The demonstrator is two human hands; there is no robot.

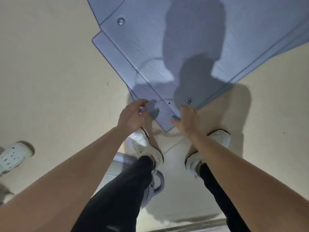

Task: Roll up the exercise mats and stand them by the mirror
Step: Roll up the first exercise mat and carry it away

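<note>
Two blue-grey exercise mats lie flat and overlapped on the pale floor. The upper mat (167, 39) has metal eyelets, one far left and one at its near corner. The lower mat (117, 64) sticks out to the left and ends in a near corner between my hands. My left hand (132, 115) hovers with fingers spread at the lower mat's near left edge. My right hand (187, 121) rests flat, fingers apart, on the mats' near corner just below the near eyelet (189, 101). Neither hand grips anything. No mirror is in view.
My two white shoes (147, 148) stand just behind the mat corner on the beige floor (50, 81). Another person's perforated white clog (13, 156) is at the left edge. A grey rounded object (157, 183) lies by my left leg.
</note>
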